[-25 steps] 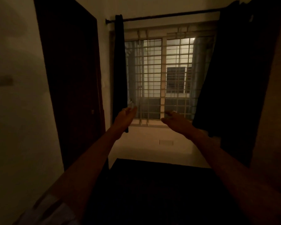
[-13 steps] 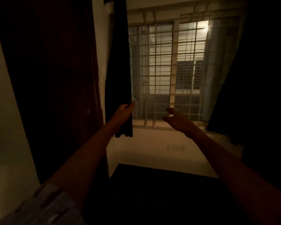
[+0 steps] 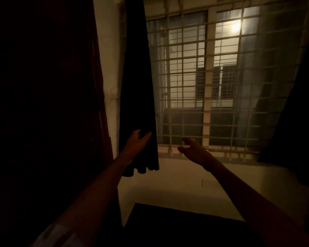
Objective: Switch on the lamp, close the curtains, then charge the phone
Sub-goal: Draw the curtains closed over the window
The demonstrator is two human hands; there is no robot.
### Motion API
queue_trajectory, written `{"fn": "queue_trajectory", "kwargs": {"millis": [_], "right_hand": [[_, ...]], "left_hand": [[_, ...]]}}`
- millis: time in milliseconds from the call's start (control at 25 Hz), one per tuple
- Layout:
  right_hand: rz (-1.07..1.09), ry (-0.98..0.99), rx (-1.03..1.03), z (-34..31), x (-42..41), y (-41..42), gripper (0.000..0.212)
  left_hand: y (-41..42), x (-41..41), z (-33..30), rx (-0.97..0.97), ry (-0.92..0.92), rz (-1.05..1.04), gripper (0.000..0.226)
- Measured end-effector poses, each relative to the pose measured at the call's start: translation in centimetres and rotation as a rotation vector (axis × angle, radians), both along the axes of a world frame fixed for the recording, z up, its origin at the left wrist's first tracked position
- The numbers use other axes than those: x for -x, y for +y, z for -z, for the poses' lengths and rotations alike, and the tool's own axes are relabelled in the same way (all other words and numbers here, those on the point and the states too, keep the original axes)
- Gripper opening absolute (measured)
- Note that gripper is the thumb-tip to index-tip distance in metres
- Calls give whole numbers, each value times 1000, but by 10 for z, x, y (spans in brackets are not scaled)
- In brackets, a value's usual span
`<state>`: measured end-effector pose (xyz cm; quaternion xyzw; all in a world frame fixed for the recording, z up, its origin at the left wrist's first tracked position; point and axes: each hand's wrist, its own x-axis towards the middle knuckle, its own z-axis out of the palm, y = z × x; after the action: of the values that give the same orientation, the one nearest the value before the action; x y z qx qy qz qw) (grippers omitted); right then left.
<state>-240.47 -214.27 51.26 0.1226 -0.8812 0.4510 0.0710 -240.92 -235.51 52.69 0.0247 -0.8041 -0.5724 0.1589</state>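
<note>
Grip: left hand [image 3: 136,142] open against lower edge of left curtain [image 3: 137,90], fingers spread, not yet closed on cloth. Right hand [image 3: 193,151] empty, fingers loosely apart, before barred window [image 3: 212,82]. Right curtain [image 3: 298,107] bunched at far right (very dark).

Barred window [image 3: 212,82] with a light [image 3: 236,26] outside, dark door [image 3: 43,104] at left, dark mat [image 3: 177,227] below.

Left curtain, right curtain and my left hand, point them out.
left curtain [image 3: 138,86], head view, middle of the hanging panel
right curtain [image 3: 300,113], head view, inner fold
left hand [image 3: 136,142], head view, palm
</note>
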Motion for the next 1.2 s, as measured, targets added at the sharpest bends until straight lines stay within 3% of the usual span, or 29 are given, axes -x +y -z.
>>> {"fn": "queue_trajectory", "kwargs": {"millis": [320, 640, 1040, 1200], "right_hand": [[-96, 4, 67, -29, 201, -3, 52], [-183, 49, -23, -38, 384, -43, 53], [-137, 230, 125, -67, 576, -137, 69], [-170, 189, 284, -90, 648, -188, 81]], "left_hand": [[-15, 182, -27, 142, 69, -92, 63], [-44, 346, -28, 290, 128, -144, 59], [-130, 552, -67, 358, 367, -285, 89], [-164, 622, -87, 455, 459, -303, 78]]}}
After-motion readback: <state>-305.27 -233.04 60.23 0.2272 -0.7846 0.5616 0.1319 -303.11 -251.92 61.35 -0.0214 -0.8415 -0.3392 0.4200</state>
